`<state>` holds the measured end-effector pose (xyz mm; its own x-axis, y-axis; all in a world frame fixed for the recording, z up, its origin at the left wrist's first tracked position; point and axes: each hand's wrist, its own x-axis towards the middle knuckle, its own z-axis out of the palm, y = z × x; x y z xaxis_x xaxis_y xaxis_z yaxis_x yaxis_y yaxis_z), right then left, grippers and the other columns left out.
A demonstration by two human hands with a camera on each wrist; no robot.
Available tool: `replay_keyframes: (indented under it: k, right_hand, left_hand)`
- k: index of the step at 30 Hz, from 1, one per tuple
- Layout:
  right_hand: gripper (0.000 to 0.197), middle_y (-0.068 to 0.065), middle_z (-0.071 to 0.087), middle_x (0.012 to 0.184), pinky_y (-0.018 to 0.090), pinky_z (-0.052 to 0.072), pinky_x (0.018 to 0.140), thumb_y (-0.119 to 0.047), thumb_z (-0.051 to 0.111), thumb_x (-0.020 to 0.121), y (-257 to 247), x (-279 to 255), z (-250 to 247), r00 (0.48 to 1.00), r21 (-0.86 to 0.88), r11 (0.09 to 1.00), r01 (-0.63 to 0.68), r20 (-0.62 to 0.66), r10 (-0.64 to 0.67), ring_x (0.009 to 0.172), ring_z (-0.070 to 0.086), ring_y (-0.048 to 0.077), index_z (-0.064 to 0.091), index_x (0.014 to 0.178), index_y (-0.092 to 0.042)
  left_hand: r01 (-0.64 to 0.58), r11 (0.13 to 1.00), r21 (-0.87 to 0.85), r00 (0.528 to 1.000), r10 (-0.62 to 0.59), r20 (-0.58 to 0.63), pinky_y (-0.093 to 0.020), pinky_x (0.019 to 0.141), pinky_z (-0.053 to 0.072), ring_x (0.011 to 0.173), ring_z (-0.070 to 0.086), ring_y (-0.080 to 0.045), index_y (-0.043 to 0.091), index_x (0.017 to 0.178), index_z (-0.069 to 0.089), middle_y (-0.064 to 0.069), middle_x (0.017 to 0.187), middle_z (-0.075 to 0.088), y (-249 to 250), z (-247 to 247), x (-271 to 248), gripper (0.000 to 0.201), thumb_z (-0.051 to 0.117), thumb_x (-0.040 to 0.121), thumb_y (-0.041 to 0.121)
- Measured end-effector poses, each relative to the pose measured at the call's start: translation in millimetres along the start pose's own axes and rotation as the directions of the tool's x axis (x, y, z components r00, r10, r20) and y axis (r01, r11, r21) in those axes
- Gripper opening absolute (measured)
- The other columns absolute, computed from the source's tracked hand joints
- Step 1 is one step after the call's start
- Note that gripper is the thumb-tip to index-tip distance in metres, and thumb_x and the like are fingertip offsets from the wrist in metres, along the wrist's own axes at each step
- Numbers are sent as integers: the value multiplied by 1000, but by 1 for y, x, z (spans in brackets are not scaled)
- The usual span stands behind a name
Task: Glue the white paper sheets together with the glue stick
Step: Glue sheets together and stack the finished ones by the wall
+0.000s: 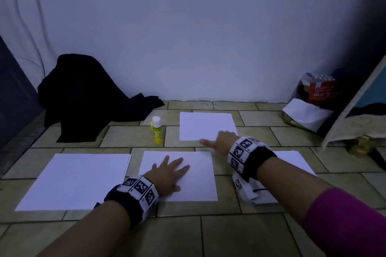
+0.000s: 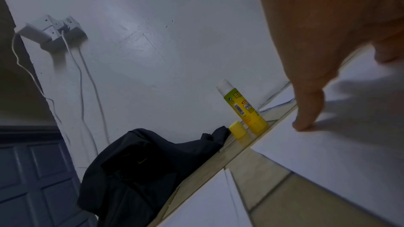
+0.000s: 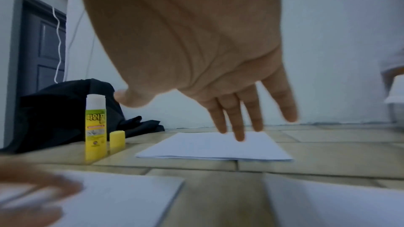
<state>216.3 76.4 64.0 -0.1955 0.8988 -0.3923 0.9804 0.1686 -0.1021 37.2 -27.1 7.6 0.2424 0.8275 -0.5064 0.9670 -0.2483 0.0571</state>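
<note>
Several white paper sheets lie on the tiled floor. My left hand (image 1: 167,174) rests flat, fingers spread, on the middle sheet (image 1: 200,181). My right hand (image 1: 219,141) hovers open, fingers straight, over the near edge of the far sheet (image 1: 205,124); in the right wrist view its fingers (image 3: 238,127) point down at that sheet (image 3: 218,148). The yellow glue stick (image 1: 157,130) stands upright, uncapped, left of the far sheet, with its yellow cap (image 3: 117,139) beside it. A stack of sheets (image 1: 77,181) lies at the left, another sheet (image 1: 296,162) under my right forearm.
A black cloth heap (image 1: 87,96) lies against the wall at the back left. Bags and packages (image 1: 313,102) sit in the back right corner beside a leaning board (image 1: 359,115). Cables (image 2: 80,78) hang down the wall from a socket.
</note>
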Motion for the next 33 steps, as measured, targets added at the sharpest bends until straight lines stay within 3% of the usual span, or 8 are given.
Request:
replay_keyframes:
  k: [4,13,18,22,25,27,30,33]
  right_hand:
    - [70,8,53,135,32,37,101,-59,53,87,-42,22,-4,977,222,952,213,-40,-210,124,49,23,45,135,-9]
    - [58,7,57,128,25,42,87,-33,75,80,-112,53,-4,928,400,838,371,-140,-344,116,54,21,54,130,-12]
    - [45,16,61,120,24,35,70,-25,67,87,-132,55,1,915,179,897,403,-77,-396,104,59,27,55,122,1]
    - [33,17,63,112,28,39,74,-22,56,94,-126,49,0,918,208,894,396,-96,-385,108,58,31,58,114,4]
    - [22,8,53,81,26,34,58,-25,58,92,-109,45,-2,933,378,854,357,-109,-342,88,52,22,53,92,-4]
    - [18,7,57,87,28,41,63,-28,60,90,-92,44,-2,943,553,766,328,-140,-303,82,54,21,54,88,-11]
    - [13,3,63,89,27,50,59,-29,69,85,-61,31,-12,955,755,600,266,-119,-273,72,60,16,62,93,-22]
    - [31,4,62,81,23,47,54,-14,82,71,-27,22,-23,965,771,584,256,-172,-196,61,56,13,64,96,-14]
  left_hand:
    - [0,998,-59,999,2,34,-62,115,8,146,-14,-39,20,153,-13,2,161,-17,2,0,1,76,42,102,32]
    - [11,1000,5,994,-11,104,-63,114,10,145,-15,-41,15,154,3,0,161,-15,2,-2,4,65,39,103,31]
    - [-1,993,118,986,-18,165,-63,113,9,143,-17,-44,7,150,25,-6,162,-5,6,-7,0,52,33,104,29]
    - [13,998,61,993,-19,114,-62,114,10,144,-17,-42,10,153,14,-2,161,-13,2,0,3,57,35,103,30]
    - [8,1000,4,995,-8,97,-60,115,5,145,-19,-39,16,154,-3,1,160,-21,0,2,2,66,36,104,31]
    - [4,999,-32,997,-1,81,-59,116,3,145,-20,-37,19,154,-10,2,159,-22,-1,1,0,70,36,103,32]
    - [18,997,-73,999,-16,39,-58,117,7,146,-15,-35,21,154,-8,3,161,-17,1,-1,-1,72,40,102,34]
    - [52,995,-86,998,-54,-19,-60,115,18,147,-5,-37,25,154,0,2,162,-8,7,-5,2,72,44,98,39]
